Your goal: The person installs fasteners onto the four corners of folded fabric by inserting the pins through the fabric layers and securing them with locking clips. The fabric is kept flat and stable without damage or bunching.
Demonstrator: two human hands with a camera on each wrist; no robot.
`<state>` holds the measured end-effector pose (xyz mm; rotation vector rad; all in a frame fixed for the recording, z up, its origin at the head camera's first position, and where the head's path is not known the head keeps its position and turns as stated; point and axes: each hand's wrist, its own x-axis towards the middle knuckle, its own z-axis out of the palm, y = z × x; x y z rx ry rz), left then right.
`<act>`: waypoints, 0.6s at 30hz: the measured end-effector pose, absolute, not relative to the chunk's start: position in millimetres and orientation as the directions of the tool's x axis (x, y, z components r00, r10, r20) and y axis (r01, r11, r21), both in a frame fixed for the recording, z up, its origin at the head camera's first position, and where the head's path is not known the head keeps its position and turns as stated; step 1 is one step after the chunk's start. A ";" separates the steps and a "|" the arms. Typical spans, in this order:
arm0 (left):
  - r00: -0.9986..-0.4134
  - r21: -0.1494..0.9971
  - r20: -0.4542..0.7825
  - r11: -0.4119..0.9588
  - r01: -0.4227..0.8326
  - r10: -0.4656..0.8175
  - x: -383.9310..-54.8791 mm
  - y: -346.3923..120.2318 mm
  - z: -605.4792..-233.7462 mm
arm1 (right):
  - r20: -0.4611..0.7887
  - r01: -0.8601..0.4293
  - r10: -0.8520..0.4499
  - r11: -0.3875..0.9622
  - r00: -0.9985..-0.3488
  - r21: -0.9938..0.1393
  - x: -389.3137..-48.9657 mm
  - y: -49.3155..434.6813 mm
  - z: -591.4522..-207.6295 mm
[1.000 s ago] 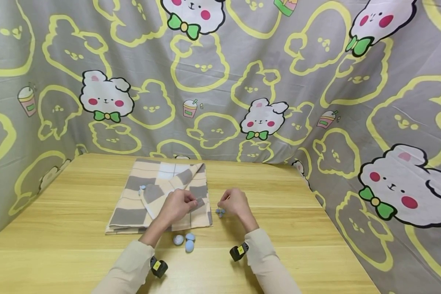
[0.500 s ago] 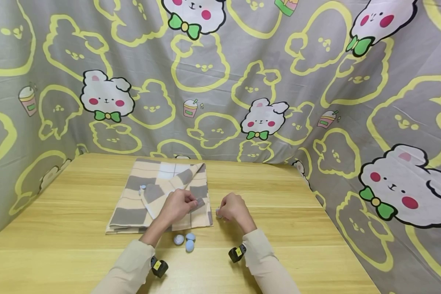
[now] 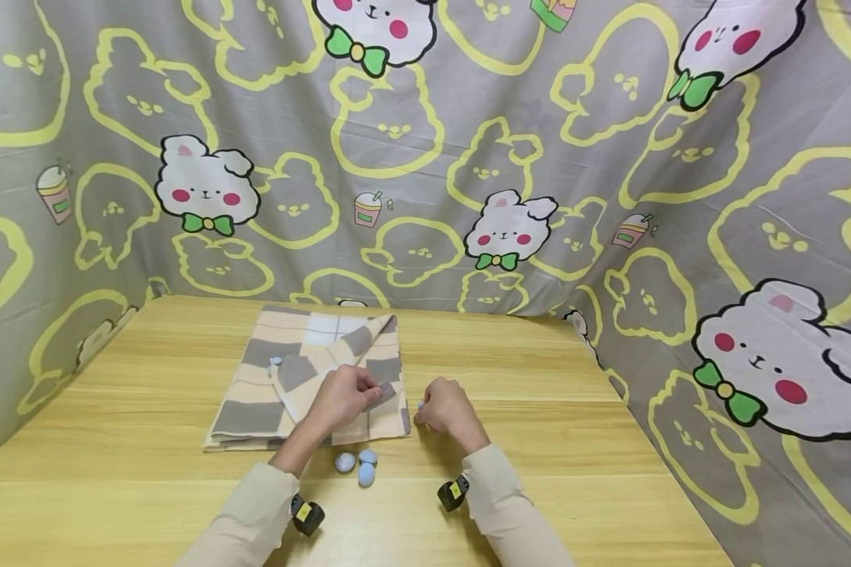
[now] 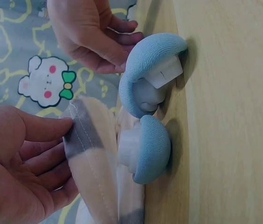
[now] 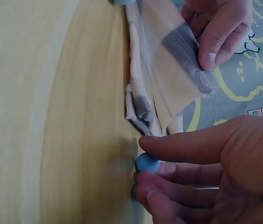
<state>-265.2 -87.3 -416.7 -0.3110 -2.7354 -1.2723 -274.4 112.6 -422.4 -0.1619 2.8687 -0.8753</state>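
A plaid blanket (image 3: 244, 419) in beige, grey and white lies folded on the table. My left hand (image 3: 346, 396) pinches a grey corner of it, lifted between thumb and fingers. To the right of the blanket, my right hand (image 3: 448, 406) is down at the tabletop. Its thumb and fingertips pinch a small round blue piece (image 5: 147, 162), mostly hidden in the head view. Another bit of blue (image 5: 134, 192) shows beneath those fingers. In front of the blanket lie three mushroom-shaped blue caps with white bases, one of them a quilt-clip cap (image 4: 154, 151) resting on its side.
A small light-blue piece (image 3: 276, 361) sits on the blanket's folded-back flap at the left. The wooden table (image 3: 574, 472) reaches back to a grey patterned curtain (image 3: 411, 189), which also hangs along both sides. Each wrist carries a black camera (image 3: 306, 516).
My right hand has come down and slightly toward me, and its fingers have closed over the small blue pieces that showed beneath it. The left hand keeps its hold on the blanket corner.
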 end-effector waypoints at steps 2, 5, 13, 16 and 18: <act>-0.975 0.745 0.179 0.629 0.224 0.135 -265.0 -87.3 -416.7 | -0.108 -0.061 -0.146 0.824 -0.983 -0.563 -273.8 112.5 -421.4; -0.976 0.750 0.173 0.625 0.216 0.130 -264.7 -87.2 -416.1 | -0.115 -0.064 -0.158 0.815 -0.981 -0.576 -273.5 112.9 -418.9; -0.976 0.753 0.175 0.620 0.219 0.132 -264.9 -87.8 -415.3 | -0.056 -0.137 -0.235 0.724 -0.970 -0.676 -277.7 113.5 -416.1; -0.977 0.760 0.168 0.614 0.212 0.130 -265.0 -87.6 -415.3 | -0.066 -0.123 -0.258 0.653 -0.964 -0.747 -279.5 112.2 -415.7; -0.976 0.759 0.173 0.614 0.217 0.132 -265.2 -87.5 -415.4 | -0.076 -0.105 -0.269 0.596 -0.960 -0.796 -279.9 111.6 -414.7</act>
